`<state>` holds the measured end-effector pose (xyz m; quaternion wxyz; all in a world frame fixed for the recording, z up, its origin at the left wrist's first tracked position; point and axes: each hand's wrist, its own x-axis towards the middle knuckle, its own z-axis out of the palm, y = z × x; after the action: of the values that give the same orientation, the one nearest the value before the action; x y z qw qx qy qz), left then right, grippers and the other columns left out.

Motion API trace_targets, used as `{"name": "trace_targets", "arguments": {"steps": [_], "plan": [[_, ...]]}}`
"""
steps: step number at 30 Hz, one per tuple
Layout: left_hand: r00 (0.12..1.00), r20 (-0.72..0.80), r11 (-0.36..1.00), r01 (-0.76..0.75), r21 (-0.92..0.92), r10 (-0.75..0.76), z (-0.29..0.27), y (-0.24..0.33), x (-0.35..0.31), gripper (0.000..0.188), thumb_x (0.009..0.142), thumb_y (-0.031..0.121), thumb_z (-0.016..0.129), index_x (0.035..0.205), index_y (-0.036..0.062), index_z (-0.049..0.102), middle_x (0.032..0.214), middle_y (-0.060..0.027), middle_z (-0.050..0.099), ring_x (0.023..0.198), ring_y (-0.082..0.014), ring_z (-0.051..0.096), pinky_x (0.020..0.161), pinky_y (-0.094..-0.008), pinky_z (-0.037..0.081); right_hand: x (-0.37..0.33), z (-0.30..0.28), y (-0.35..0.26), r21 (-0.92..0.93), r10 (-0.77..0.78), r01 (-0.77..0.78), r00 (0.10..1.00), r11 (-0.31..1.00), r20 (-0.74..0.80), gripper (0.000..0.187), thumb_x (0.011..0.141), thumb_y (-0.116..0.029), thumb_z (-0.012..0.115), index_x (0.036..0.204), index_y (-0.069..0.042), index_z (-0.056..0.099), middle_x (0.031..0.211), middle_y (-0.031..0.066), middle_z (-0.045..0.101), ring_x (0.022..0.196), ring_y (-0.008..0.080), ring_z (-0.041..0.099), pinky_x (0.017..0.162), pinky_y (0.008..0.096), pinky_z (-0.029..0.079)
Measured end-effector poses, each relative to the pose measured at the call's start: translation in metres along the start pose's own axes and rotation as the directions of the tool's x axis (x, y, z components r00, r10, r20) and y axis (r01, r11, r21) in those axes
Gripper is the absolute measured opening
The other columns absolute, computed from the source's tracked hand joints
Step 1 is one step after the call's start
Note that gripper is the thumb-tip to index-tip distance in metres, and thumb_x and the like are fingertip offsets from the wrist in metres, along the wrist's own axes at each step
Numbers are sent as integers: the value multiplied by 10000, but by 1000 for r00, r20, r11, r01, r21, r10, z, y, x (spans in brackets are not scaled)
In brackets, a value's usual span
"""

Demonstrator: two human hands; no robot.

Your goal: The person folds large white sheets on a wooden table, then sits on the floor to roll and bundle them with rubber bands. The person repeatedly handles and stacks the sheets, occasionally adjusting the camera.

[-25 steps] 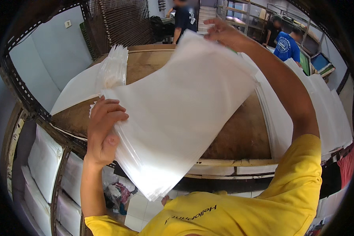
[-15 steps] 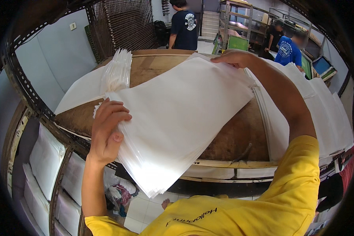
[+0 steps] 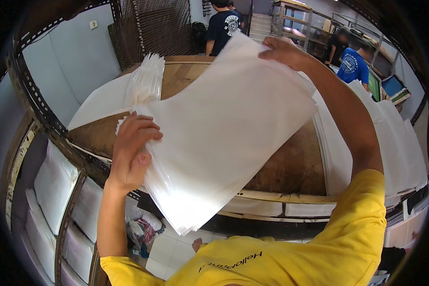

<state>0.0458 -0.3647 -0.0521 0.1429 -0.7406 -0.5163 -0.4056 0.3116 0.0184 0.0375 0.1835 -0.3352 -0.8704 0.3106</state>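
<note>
A slanted stack of thin white sheets [image 3: 229, 128] is held over the brown wooden tabletop [image 3: 291, 162]. Its far corner is lifted and the upper side sags in a curve. My left hand [image 3: 133, 152] grips the stack's left edge with bent fingers, the thumb toward me. At the far right edge, my right hand [image 3: 283, 51] pinches the sheets between thumb and fingers. The near corner fans out slightly past the table's front edge. Whether the sheets are paper or plastic I cannot tell.
Another fanned white pile [image 3: 145, 81] lies at the back left, and overlapping white stacks [image 3: 391, 138] cover the right side. A perforated metal post [image 3: 47, 121] stands at left beside shelves of white stacks [image 3: 57, 186]. Co-workers [image 3: 224, 26] stand beyond the table.
My right hand has risen away from me, lifting the far corner of the stack higher. My left hand stays on the left edge.
</note>
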Motion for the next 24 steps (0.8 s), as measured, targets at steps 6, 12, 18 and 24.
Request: {"name": "trace_targets", "arguments": {"steps": [6, 12, 18, 24], "plan": [[998, -60, 1000, 3, 9, -3, 5, 3, 3, 436, 945, 394, 487, 980, -7, 654, 1041, -187, 642, 1094, -406, 578, 1060, -509, 374, 9, 1, 60, -215, 269, -258, 963, 942, 24, 850, 766, -460, 817, 1400, 8, 498, 1331, 209, 573, 1247, 307, 534, 1008, 438, 450], [994, -55, 994, 93, 50, -90, 11, 10, 8, 443, 992, 352, 415, 1062, -17, 651, 1113, -199, 651, 1169, -416, 566, 1095, -524, 352, 12, 3, 54, -191, 352, -319, 919, 928, 177, 930, 762, -416, 832, 1495, -20, 418, 1429, 191, 519, 1318, 318, 500, 1087, 471, 406], [980, -183, 994, 95, 59, -83, 8, 27, 1, 588, 970, 493, 486, 1270, 5, 620, 1386, -231, 553, 1373, -437, 431, 1167, -530, 267, 29, -13, 74, -136, 286, -268, 948, 954, 137, 915, 791, -423, 809, 1504, -30, 390, 1483, 181, 472, 1360, 336, 456, 1113, 491, 376], [991, -117, 990, 85, 111, -72, 20, 54, -45, 978, 761, 812, 588, 1330, 17, 581, 1455, -272, 477, 1432, -499, 319, 1169, -623, 179, 3, 2, 42, -171, 271, -242, 947, 955, 175, 868, 810, -458, 781, 1483, -45, 421, 1450, 195, 495, 1299, 323, 516, 1069, 474, 428]]}}
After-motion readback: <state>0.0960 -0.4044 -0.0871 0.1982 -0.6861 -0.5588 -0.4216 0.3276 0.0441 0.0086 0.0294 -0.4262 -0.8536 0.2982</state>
